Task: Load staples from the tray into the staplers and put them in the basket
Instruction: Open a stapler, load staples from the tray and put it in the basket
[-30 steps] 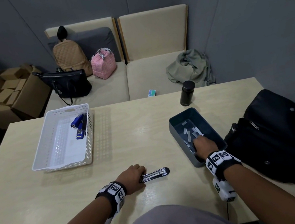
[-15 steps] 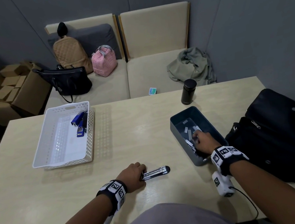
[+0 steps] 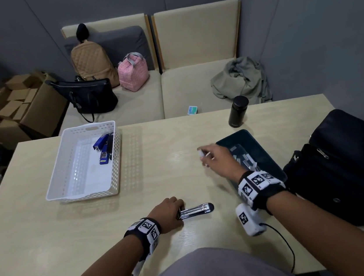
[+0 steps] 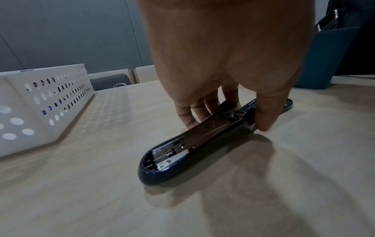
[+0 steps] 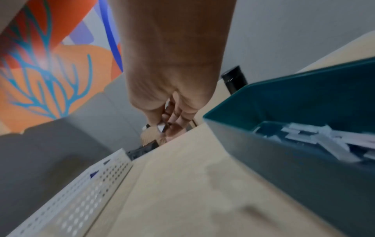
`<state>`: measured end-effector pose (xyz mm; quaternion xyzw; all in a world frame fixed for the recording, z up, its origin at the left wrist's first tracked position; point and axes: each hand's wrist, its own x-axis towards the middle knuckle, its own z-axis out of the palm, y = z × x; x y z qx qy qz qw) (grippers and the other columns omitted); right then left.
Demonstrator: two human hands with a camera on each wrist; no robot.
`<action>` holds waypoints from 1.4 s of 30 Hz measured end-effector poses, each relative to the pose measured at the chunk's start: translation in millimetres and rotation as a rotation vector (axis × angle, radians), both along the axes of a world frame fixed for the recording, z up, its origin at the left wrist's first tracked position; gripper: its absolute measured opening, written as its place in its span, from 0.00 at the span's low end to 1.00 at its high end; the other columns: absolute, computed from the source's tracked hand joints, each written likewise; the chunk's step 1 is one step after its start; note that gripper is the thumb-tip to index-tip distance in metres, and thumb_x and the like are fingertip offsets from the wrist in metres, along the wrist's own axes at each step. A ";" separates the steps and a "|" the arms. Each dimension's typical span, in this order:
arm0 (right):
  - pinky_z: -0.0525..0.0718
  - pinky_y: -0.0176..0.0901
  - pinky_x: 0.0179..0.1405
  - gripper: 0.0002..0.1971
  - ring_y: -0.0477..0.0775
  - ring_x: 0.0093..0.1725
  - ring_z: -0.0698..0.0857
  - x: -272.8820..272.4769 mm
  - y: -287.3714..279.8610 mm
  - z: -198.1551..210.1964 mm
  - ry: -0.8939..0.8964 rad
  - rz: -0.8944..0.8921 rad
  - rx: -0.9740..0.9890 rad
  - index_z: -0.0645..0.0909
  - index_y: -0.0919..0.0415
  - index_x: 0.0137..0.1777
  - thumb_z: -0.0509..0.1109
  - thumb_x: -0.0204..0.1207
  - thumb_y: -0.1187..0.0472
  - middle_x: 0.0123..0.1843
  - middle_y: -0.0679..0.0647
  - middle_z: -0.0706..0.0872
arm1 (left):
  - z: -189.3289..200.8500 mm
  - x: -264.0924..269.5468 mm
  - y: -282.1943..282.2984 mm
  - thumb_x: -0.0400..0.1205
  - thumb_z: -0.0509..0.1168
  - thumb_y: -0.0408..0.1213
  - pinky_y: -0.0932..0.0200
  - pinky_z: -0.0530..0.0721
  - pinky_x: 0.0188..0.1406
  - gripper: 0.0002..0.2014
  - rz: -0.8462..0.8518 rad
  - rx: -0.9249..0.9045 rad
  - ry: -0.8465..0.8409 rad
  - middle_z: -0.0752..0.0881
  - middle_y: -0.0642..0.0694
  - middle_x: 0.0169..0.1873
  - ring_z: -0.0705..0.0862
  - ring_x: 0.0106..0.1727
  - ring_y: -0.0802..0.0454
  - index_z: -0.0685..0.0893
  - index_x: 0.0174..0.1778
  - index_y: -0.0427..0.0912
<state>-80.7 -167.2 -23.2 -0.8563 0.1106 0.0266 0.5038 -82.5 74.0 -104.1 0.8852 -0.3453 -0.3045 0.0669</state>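
Note:
A dark blue stapler lies folded open on the table, its metal channel facing up. My left hand grips it at the hinge between thumb and fingers. My right hand hovers over the table just left of the dark teal tray and pinches a small strip of staples. More staple strips lie loose in the tray. The white perforated basket at the left holds blue staplers.
A black flask stands beyond the tray. A black bag lies at the table's right edge. Behind the table a bench carries bags, a small box and a crumpled garment; cardboard boxes are stacked at far left.
My right hand has lifted out of the tray and moved left over the table with a strip of staples pinched in it. The left hand and stapler have stayed put.

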 end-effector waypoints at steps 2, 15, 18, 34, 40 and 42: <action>0.87 0.41 0.46 0.18 0.52 0.45 0.89 -7.8 18.9 -15.5 0.127 0.103 -0.022 0.80 0.58 0.69 0.69 0.80 0.64 0.48 0.52 0.86 | 1.2 -2.6 1.7 0.73 0.70 0.43 0.51 0.78 0.49 0.19 0.005 -0.005 -0.006 0.80 0.45 0.56 0.79 0.57 0.44 0.77 0.59 0.47; 0.85 0.40 0.50 0.10 0.43 0.42 0.84 -52.5 23.8 -60.1 0.326 0.361 -0.219 0.88 0.58 0.52 0.71 0.72 0.63 0.45 0.49 0.88 | 1.7 -15.1 16.4 0.72 0.71 0.49 0.49 0.80 0.52 0.19 0.051 -0.021 0.024 0.80 0.45 0.54 0.78 0.58 0.43 0.78 0.56 0.47; 0.82 0.31 0.39 0.16 0.38 0.33 0.81 -67.2 22.0 -58.2 0.408 0.532 -0.193 0.87 0.59 0.51 0.83 0.63 0.60 0.39 0.47 0.87 | 4.5 -17.5 4.2 0.74 0.67 0.60 0.47 0.79 0.56 0.24 0.071 0.003 0.011 0.80 0.45 0.57 0.78 0.60 0.44 0.79 0.58 0.48; 0.79 0.46 0.34 0.05 0.60 0.36 0.83 -77.4 41.0 -56.9 0.293 0.619 -0.600 0.77 0.52 0.34 0.69 0.68 0.54 0.37 0.56 0.85 | 10.3 -26.5 -50.2 0.75 0.60 0.66 0.39 0.72 0.64 0.28 0.116 0.222 0.001 0.79 0.41 0.65 0.74 0.68 0.39 0.81 0.63 0.50; 0.80 0.50 0.35 0.04 0.64 0.40 0.84 -71.8 42.6 -63.0 0.260 0.671 -0.667 0.79 0.56 0.37 0.67 0.69 0.56 0.42 0.58 0.86 | 10.6 -23.7 -41.0 0.73 0.62 0.67 0.38 0.69 0.63 0.21 0.229 0.232 -0.002 0.82 0.46 0.59 0.73 0.66 0.40 0.83 0.51 0.55; 0.76 0.50 0.35 0.07 0.65 0.42 0.84 -72.2 47.5 -63.4 0.227 0.716 -0.693 0.79 0.58 0.42 0.66 0.72 0.54 0.46 0.59 0.84 | 11.4 -21.1 -37.2 0.74 0.65 0.62 0.39 0.69 0.62 0.16 0.258 0.196 0.043 0.82 0.47 0.57 0.73 0.65 0.41 0.83 0.46 0.55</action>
